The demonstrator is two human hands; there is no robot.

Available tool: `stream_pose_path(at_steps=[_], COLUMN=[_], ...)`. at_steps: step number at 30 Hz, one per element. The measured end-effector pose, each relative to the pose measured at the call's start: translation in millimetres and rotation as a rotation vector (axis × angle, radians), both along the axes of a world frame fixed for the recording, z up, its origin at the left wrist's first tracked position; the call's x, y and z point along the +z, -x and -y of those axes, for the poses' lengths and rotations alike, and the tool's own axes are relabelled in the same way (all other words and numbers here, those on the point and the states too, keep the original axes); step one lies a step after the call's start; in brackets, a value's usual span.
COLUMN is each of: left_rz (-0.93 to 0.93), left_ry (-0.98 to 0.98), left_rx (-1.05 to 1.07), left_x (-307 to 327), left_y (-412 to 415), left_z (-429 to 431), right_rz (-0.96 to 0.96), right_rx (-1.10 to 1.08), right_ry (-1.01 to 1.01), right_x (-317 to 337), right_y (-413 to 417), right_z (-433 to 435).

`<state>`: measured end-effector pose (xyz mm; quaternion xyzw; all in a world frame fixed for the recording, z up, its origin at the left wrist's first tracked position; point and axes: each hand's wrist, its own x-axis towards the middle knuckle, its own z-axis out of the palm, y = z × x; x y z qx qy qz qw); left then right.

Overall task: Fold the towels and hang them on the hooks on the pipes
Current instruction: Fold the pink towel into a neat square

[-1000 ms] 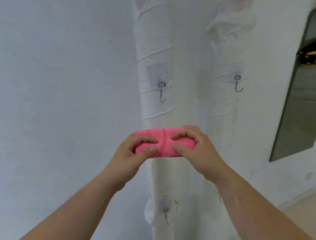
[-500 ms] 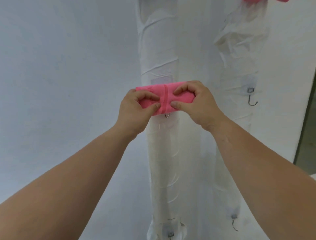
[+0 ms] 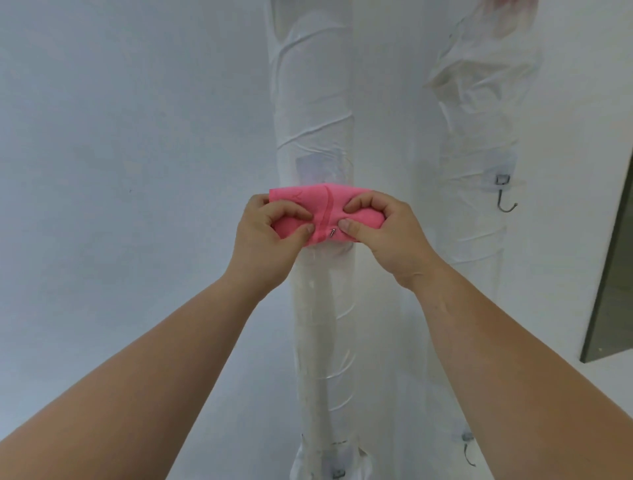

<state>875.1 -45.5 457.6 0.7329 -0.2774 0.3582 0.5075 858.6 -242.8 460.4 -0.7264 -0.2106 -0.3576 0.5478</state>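
Observation:
A folded pink towel (image 3: 325,202) is pressed against the left white-wrapped pipe (image 3: 310,102). My left hand (image 3: 270,240) pinches its left half and my right hand (image 3: 387,236) pinches its right half. The metal tip of the pipe's hook (image 3: 332,233) pokes out through the towel between my thumbs. The rest of that hook is hidden behind the cloth. On the right pipe (image 3: 479,137) a bare metal hook (image 3: 506,197) hangs free.
Lower hooks sit near the bottom of the left pipe (image 3: 337,474) and the right pipe (image 3: 467,448). A pink blur (image 3: 510,3) shows at the top of the right pipe. A dark panel (image 3: 613,274) stands at the right edge. White wall lies behind.
Both hands pushed the towel onto the left pipe's hook; its tip now shows through the cloth. The towel has bunched between my thumbs.

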Motion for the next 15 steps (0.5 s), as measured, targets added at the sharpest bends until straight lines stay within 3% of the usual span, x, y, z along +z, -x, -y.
stream_pose_path(at_steps=[4,7,11,15], left_rz=[0.432,0.546,0.468,0.424], left_ry=[-0.304,-0.500,-0.591,-0.641], left_rx=[0.376,0.458,0.496,0.477], left_x=[-4,-8,-19,-27], left_y=[-1,-7,-14,-24], left_z=[5,10,10,9], right_rz=[0.092,0.323,0.372,0.308], right_rx=[-0.322,-0.547,-0.660,-0.587], right_ry=[0.131,0.345,0.613,0.632], right_x=[1,-3,-12,-14], right_y=[-3,-3,-10,-19], right_z=[-3,-7,-12,-8])
